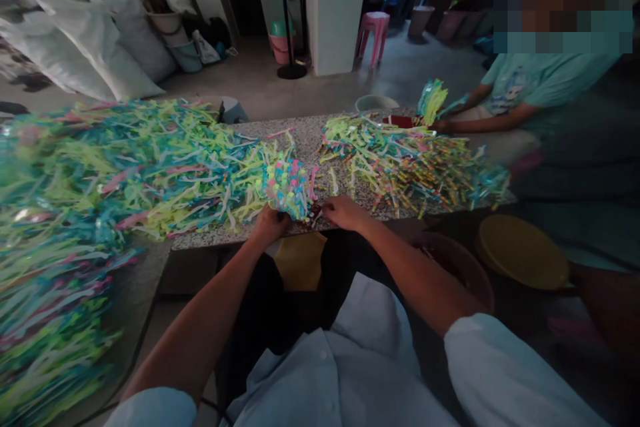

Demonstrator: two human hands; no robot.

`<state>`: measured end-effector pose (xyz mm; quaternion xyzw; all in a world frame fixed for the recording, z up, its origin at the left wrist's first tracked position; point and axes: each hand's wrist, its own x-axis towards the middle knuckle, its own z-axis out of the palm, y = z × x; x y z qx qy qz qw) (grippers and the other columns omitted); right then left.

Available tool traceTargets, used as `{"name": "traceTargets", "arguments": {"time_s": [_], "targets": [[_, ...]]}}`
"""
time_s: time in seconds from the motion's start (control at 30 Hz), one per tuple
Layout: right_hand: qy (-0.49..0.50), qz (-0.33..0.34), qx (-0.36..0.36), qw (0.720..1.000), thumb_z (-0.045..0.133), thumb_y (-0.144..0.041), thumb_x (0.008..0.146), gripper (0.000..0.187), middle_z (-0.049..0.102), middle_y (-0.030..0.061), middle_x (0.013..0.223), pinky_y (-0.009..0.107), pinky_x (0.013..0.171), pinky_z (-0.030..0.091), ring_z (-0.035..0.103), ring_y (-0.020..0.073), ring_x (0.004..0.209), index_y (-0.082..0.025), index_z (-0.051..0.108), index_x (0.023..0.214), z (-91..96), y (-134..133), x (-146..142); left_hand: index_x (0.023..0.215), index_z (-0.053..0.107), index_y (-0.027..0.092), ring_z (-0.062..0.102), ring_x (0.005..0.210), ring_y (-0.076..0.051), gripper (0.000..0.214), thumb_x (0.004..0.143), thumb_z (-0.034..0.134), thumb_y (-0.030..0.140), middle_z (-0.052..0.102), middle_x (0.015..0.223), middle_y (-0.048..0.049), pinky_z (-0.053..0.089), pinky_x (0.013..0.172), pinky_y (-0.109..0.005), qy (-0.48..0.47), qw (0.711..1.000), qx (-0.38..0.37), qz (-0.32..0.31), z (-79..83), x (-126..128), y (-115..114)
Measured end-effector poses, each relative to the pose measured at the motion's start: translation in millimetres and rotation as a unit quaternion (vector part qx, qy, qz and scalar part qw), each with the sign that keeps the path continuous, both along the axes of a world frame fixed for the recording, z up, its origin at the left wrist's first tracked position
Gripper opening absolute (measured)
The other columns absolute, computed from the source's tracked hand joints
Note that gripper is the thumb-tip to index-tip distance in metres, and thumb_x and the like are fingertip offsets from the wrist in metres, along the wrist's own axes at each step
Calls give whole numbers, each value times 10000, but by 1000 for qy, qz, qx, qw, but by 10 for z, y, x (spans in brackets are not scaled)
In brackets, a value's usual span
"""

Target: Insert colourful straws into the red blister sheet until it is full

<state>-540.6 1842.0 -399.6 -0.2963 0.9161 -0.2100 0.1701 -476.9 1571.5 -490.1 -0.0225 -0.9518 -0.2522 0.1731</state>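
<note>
My left hand is at the near edge of the speckled stone table, closed around the lower end of a bundle of colourful plastic strips. The bundle's rounded tips in pink, blue, white and yellow-green face up. To its right, my right hand has its fingertips pinched together beside small dark red pieces on the table. What sits between those fingertips is too small to make out. A few loose pale strips lie just beyond my right hand.
A large heap of similar strips covers the table's left side. Striped sticks with strips are piled at the right. A co-worker sits at the far right, handling another bunch. A yellow round lid-like thing is below right.
</note>
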Motion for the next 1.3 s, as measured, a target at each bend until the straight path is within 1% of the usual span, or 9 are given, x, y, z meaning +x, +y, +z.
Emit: {"name": "traceTargets", "arguments": {"time_s": [0.1,0.2,0.3,0.43,0.53,0.6,0.9,1.13,1.3], "targets": [[68,-126,75,987,492,-383,1047,361,761,190,1057,334,823,505,722,309,1030,-130,747,1076,-112,113,-167,966,746,181,709,1030,-298,161,832,708,260,754,1023,-129,583,927,-411,-2,1000,-5,9,-2,-6,1],[57,-149,111,981,533,-469,1018,430,747,236,1098,388,830,528,717,366,1062,-103,740,1108,-209,130,-310,973,746,188,709,1049,-297,164,829,705,255,757,1042,-127,584,930,-403,6,1000,-2,14,-22,-14,-6],[22,-163,97,982,591,-376,974,314,756,231,1000,372,808,537,734,353,999,-106,749,946,-243,125,-389,971,746,191,708,1053,-296,164,820,715,249,760,1044,-123,582,930,-398,5,1000,0,10,-35,-14,-10],[-133,-211,-96,964,587,-415,980,367,684,99,652,287,602,514,697,227,649,-183,631,699,-271,146,-291,955,748,190,712,1034,-298,141,833,718,254,756,1027,-123,580,925,-403,-7,1000,0,13,-12,-3,-1],[-198,-203,-261,923,581,-472,989,312,714,45,733,248,536,490,648,161,576,-208,584,824,-322,109,-97,969,746,186,705,1055,-306,150,835,711,241,750,1046,-128,575,946,-413,-12,1000,0,11,16,2,10],[-195,-175,-288,921,605,-461,979,254,740,38,822,237,559,490,666,154,627,-218,567,918,-364,48,22,991,744,182,698,1079,-311,169,834,712,237,745,1065,-131,569,967,-419,-13,1000,0,7,28,2,16],[17,-12,-164,986,553,-382,1038,238,719,43,889,247,728,406,657,180,814,-176,672,1050,-352,-36,97,1002,734,174,684,1095,-305,171,852,694,246,737,1076,-140,563,981,-412,-12,1000,5,1,45,2,33],[81,71,-33,994,555,-368,1063,279,739,102,916,264,716,356,665,209,838,-127,694,1070,-163,-67,-34,979,738,167,680,1049,-288,165,859,695,273,733,1030,-134,569,947,-398,-14,1000,-5,2,68,20,28],[103,109,-10,989,554,-351,1066,283,758,111,961,272,715,353,681,218,857,-114,695,1127,-161,-108,-111,1044,739,164,679,1097,-290,215,844,698,233,735,1118,-134,560,977,-395,-8,1000,6,2,66,16,41]]}}
